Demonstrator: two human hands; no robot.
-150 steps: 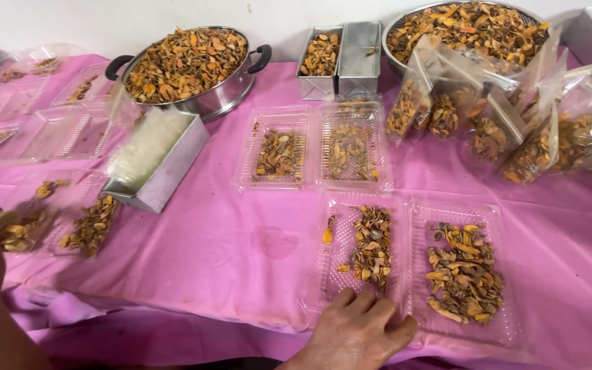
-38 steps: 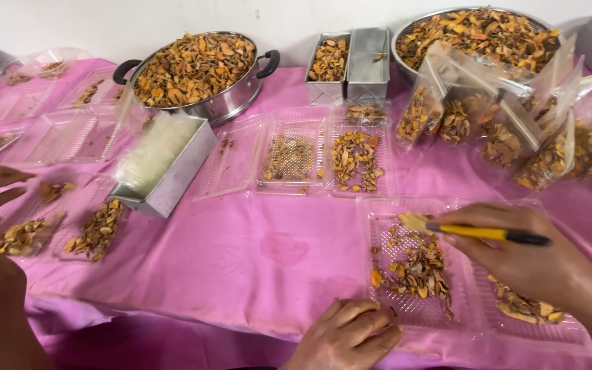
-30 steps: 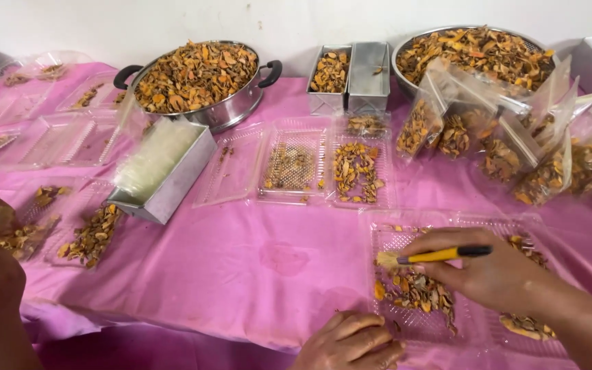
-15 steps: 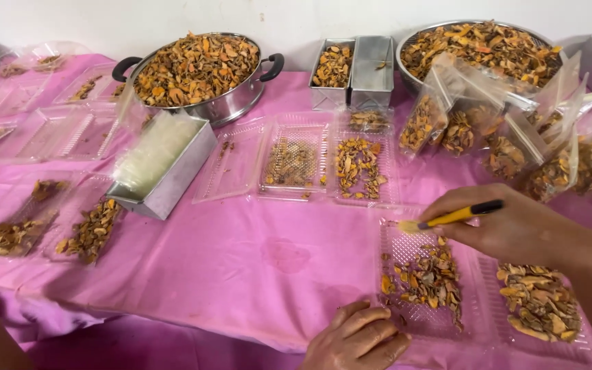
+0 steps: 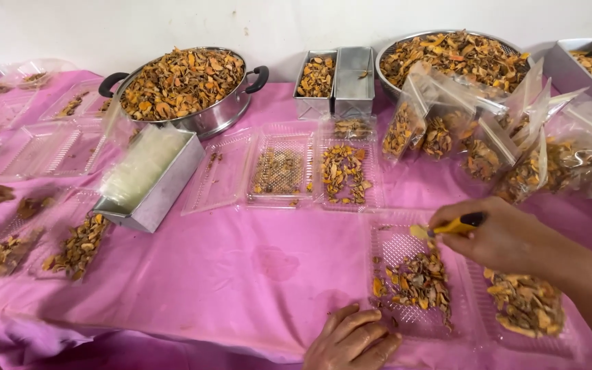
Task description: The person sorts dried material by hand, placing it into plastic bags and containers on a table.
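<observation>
Right hand [image 5: 508, 236] has slid further right, clamped on a yellow-handled tool [image 5: 455, 225] over the clear tray [image 5: 405, 247] (dried orange pieces inside), left hand [image 5: 351, 339] loosely curled at the tray's near edge.

Clear plastic packs of dried orange-brown pieces crowd a pink-covered table.

An open clear clamshell tray [image 5: 412, 288] lies at the near edge, one half holding dried pieces, with a second filled clear tray [image 5: 525, 308] just beside it to the right. Two more ridged clamshells [image 5: 310, 171] sit open at centre, lightly filled. Upright clear pouches [image 5: 474, 137], partly filled, lean together at far right. Empty and part-filled clear trays [image 5: 42, 147] spread along the left side. No labels, signs or screens are visible.
</observation>
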